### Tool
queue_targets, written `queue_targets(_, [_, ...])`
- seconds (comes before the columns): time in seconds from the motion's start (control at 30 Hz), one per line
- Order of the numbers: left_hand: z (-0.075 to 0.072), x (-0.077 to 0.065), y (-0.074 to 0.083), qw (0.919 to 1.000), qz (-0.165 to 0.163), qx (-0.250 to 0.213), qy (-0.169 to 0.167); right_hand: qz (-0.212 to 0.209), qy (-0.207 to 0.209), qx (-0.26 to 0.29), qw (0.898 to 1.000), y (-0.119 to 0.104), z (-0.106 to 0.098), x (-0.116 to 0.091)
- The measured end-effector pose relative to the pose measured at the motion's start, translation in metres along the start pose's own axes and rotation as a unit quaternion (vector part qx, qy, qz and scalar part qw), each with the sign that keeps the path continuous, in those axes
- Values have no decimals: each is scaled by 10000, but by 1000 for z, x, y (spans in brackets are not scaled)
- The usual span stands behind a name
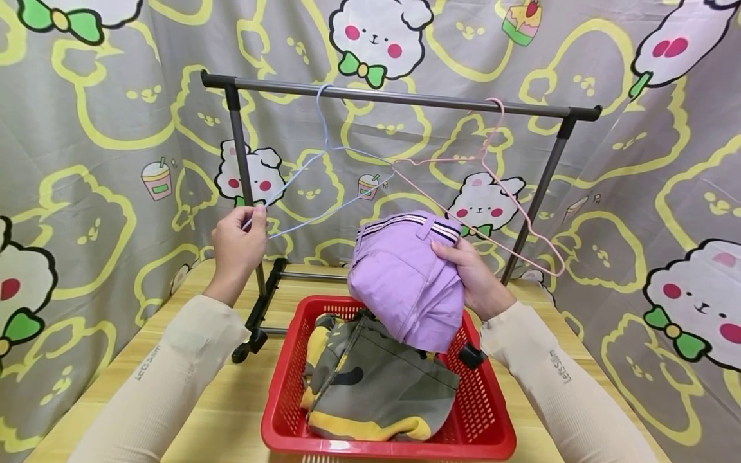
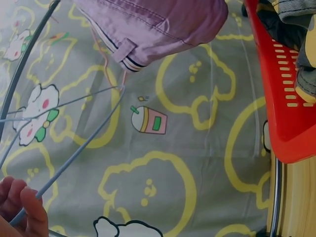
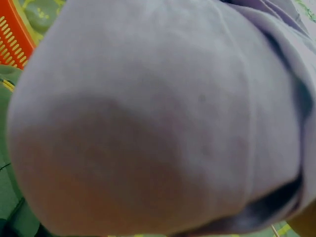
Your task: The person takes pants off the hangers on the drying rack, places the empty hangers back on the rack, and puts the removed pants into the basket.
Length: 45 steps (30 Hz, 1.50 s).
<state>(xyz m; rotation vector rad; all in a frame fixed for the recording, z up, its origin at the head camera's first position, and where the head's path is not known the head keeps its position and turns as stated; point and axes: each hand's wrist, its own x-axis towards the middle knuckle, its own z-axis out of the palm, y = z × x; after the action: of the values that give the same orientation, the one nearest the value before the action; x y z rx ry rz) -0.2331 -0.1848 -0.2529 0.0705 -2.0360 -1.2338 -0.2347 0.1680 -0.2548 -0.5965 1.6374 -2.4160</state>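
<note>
My left hand (image 1: pixel 240 241) pinches the left end of a blue wire hanger (image 1: pixel 315 217), whose hook is over the rack's bar (image 1: pixel 382 96). My right hand (image 1: pixel 477 276) grips a bunched lilac garment (image 1: pixel 399 276) by its striped waistband, which has a belt loop; the thumb lies on top and the other fingers are hidden behind the cloth. The garment is held up over the red basket (image 1: pixel 278 386). In the right wrist view the lilac cloth (image 3: pixel 148 113) fills most of the picture. A pink hanger (image 1: pixel 521 206) hangs on the bar to the right.
Inside the basket lies a grey, green and yellow camouflage garment (image 1: pixel 382 386). The dark metal rack stands on a wooden table (image 1: pixel 220 411), with its left foot (image 1: pixel 249 347) beside the basket. A grey curtain (image 1: pixel 104 116) with cartoon prints surrounds the table.
</note>
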Motion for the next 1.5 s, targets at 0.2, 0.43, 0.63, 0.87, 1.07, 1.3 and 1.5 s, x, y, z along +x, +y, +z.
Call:
queue_targets(0.2, [-1,-2,-1,9994,-61,-199,-289,-81,-171,-23,9998,2,-1,-1])
queue_targets(0.43, [-3,-4,-2,9970,-244,-520,-527,-146,-234,-95,9996,4,-2,-2])
queue_targets(0.63, [-5,-6,-4,9943,-322,-837,-578,-99,-232,-113,9996,5,-2,-4])
queue_targets(0.87, [-7,-6,-8,9926,-235,-1077,-509,-133,-345,-144,9992,5,-4,-7])
queue_targets(1.07, [-7,-5,-11,9935,-334,-1012,-403,-28,-496,-272,9984,5,-5,-10])
queue_targets(1.3, [-5,-4,-16,9933,-393,-1051,-276,35,-811,-205,9965,3,-2,-14])
queue_targets(1.5, [-6,-1,-19,9898,-539,-1303,-180,49,-861,-285,9959,2,1,-17])
